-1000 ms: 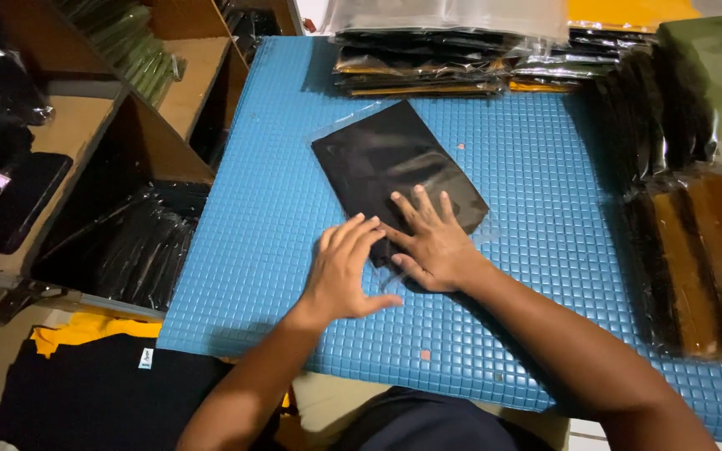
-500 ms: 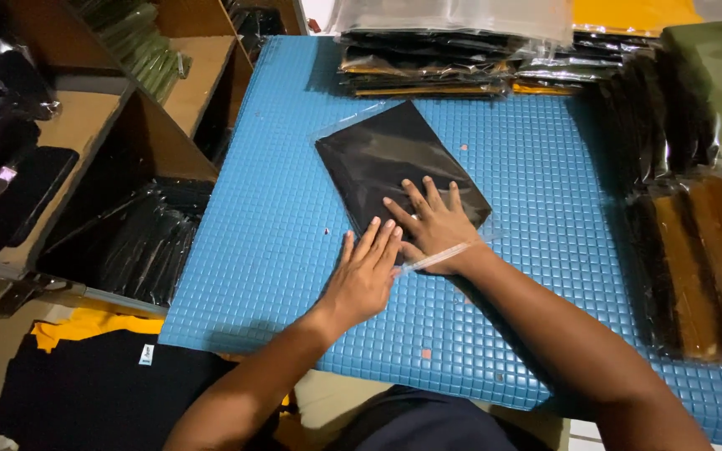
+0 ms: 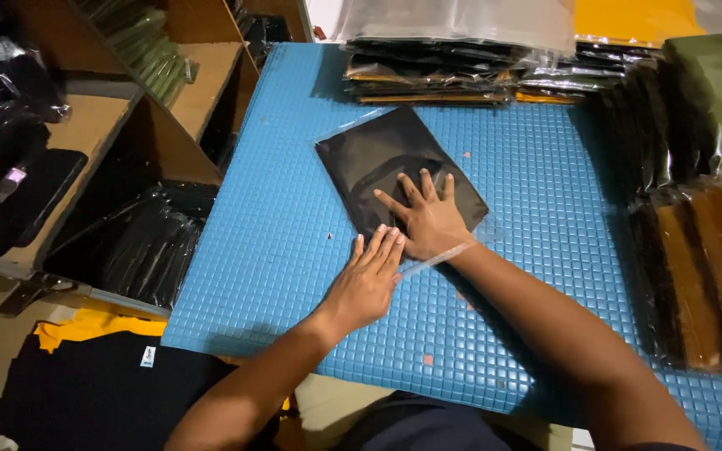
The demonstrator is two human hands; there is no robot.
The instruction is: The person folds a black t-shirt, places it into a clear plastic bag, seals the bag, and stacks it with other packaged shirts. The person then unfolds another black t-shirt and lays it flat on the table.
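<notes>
Bagged garment: black fabric in clear bag (image 3: 386, 163), mat (image 3: 277, 225) centre, tilted.
Your right hand (image 3: 428, 219): flat, fingers spread, pressing the bag's 5 o'clock corner.
Your left hand (image 3: 367, 280): flat, fingertips at the bag's 6 o'clock edge.

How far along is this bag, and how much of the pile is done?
Done: the black garment is inside its clear bag, and packed stacks line the far and right edges of the blue mat. In hand: the right hand presses the bag flat while the left hand pushes at the open flap. Left: the flap looks not yet sealed down. How many garments remain unbagged can't be told.
</notes>
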